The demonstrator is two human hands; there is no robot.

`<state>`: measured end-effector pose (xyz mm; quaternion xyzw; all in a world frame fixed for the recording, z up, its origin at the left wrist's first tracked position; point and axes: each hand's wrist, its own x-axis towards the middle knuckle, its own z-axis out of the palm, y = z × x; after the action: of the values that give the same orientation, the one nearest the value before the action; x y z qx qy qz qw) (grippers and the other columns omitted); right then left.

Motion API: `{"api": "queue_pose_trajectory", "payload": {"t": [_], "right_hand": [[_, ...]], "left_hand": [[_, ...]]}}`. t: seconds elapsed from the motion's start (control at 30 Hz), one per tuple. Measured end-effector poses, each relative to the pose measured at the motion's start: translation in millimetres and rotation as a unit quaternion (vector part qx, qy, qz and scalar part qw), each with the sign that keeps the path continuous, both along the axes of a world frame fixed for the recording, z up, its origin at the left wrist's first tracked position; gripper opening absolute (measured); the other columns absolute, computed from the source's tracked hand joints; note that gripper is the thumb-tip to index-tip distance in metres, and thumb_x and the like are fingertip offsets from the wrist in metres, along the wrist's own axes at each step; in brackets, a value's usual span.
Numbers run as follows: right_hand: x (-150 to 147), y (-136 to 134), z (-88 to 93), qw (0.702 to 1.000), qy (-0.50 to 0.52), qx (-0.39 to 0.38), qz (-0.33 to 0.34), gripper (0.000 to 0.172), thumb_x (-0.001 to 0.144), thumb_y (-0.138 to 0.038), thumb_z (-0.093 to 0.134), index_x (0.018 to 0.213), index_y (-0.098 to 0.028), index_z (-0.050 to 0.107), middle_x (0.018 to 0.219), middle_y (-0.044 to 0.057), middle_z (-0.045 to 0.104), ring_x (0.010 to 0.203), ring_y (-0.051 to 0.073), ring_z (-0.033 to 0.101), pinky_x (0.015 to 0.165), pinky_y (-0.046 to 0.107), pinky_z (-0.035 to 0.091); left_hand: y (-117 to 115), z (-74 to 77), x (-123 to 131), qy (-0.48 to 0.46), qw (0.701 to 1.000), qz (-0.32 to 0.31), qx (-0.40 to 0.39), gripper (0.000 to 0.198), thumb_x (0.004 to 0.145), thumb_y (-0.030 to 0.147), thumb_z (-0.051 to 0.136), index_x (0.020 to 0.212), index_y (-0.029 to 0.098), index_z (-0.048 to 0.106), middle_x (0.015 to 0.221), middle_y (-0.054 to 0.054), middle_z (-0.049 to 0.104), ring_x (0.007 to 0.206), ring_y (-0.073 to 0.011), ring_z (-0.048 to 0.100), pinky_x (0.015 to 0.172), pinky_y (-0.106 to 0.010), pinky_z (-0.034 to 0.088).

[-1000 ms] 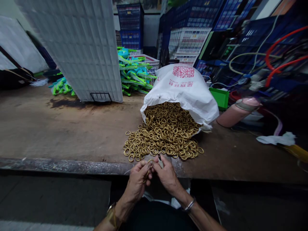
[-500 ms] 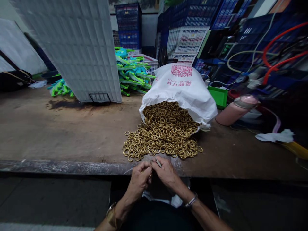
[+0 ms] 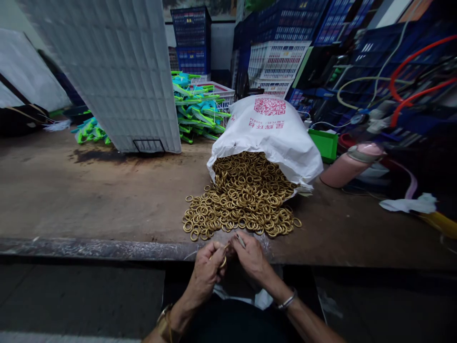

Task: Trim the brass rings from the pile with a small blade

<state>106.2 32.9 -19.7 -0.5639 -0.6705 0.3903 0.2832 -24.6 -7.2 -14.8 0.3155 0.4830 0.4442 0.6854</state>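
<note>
Just in front of the table edge, my left hand (image 3: 207, 267) is closed on a gold-coloured ring (image 3: 223, 262), part of which shows beyond the fingertips. Close beside it on the right, my right hand (image 3: 250, 255) grips a small slim grey tool (image 3: 240, 241); its kind is too small to make out. The fingertips of both hands are near each other. Behind them lies a heap of gold-coloured rings (image 3: 239, 209), spilling from the mouth of a white sack (image 3: 264, 124) with red print.
A tall grey ribbed panel (image 3: 124, 76) stands at the left on the wooden table (image 3: 89, 200). Behind it are green and blue plastic pieces (image 3: 200, 109). A pink bottle (image 3: 350, 164) and a green tray (image 3: 324, 144) are right of the sack. Stacked crates (image 3: 278, 59) rise behind.
My hands have drawn slightly apart, the right one moving a little to the right. More of the ring in my left hand now shows.
</note>
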Motion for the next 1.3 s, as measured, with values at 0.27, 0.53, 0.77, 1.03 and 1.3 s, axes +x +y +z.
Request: {"api": "queue_pose_trajectory", "payload": {"t": [0.27, 0.53, 0.77, 1.03, 1.3], "right_hand": [[3.1, -14.8, 14.8, 0.969, -0.209, 0.075, 0.110, 0.018, 0.070, -0.009, 0.038, 0.078, -0.020, 0.050, 0.063, 0.000, 0.056, 0.059, 0.013, 0.048, 0.054, 0.022, 0.024], [2.4, -17.2, 7.9, 0.960, -0.230, 0.071, 0.146, 0.024, 0.071, -0.009, 0.036, 0.087, -0.020, 0.050, 0.067, 0.000, 0.060, 0.060, 0.013, 0.050, 0.055, 0.023, 0.024], [-1.1, -16.9, 4.1, 0.940, -0.306, 0.063, 0.135, 0.029, 0.068, -0.008, 0.039, 0.093, -0.018, 0.050, 0.073, 0.003, 0.062, 0.064, 0.016, 0.053, 0.055, 0.026, 0.022], [-10.3, 4.2, 1.8, 0.929, -0.345, 0.097, 0.088, 0.025, 0.074, -0.009, 0.038, 0.094, -0.016, 0.049, 0.073, 0.005, 0.063, 0.061, 0.015, 0.054, 0.053, 0.026, 0.020], [-19.0, 22.4, -6.6, 0.945, -0.303, 0.120, 0.033, 0.014, 0.076, -0.011, 0.042, 0.086, -0.019, 0.049, 0.067, 0.001, 0.060, 0.060, 0.012, 0.053, 0.053, 0.023, 0.023]], "left_hand": [[-0.9, 0.9, 0.2, 0.041, 0.998, 0.001, 0.039, 0.031, 0.074, 0.047, 0.054, 0.067, 0.018, 0.044, 0.047, 0.007, 0.039, 0.039, -0.0047, 0.032, 0.039, -0.016, 0.024], [-3.1, -2.3, -1.0, 0.032, 0.999, 0.006, 0.043, 0.032, 0.073, 0.048, 0.055, 0.067, 0.018, 0.045, 0.046, 0.008, 0.037, 0.038, -0.0045, 0.030, 0.039, -0.016, 0.021], [-6.2, -8.0, -3.2, -0.025, 0.999, 0.013, 0.022, 0.032, 0.072, 0.047, 0.057, 0.069, 0.018, 0.044, 0.048, 0.008, 0.038, 0.039, -0.0039, 0.031, 0.039, -0.016, 0.022], [-19.6, 16.8, -12.8, -0.153, 0.988, -0.012, -0.025, 0.025, 0.074, 0.038, 0.059, 0.075, 0.017, 0.046, 0.047, 0.008, 0.038, 0.036, -0.0026, 0.030, 0.034, -0.014, 0.019], [-16.8, 12.7, -20.7, -0.246, 0.967, -0.016, -0.065, 0.021, 0.077, 0.034, 0.057, 0.074, 0.016, 0.047, 0.067, 0.001, 0.053, 0.040, -0.0029, 0.040, 0.032, -0.013, 0.025]]}}
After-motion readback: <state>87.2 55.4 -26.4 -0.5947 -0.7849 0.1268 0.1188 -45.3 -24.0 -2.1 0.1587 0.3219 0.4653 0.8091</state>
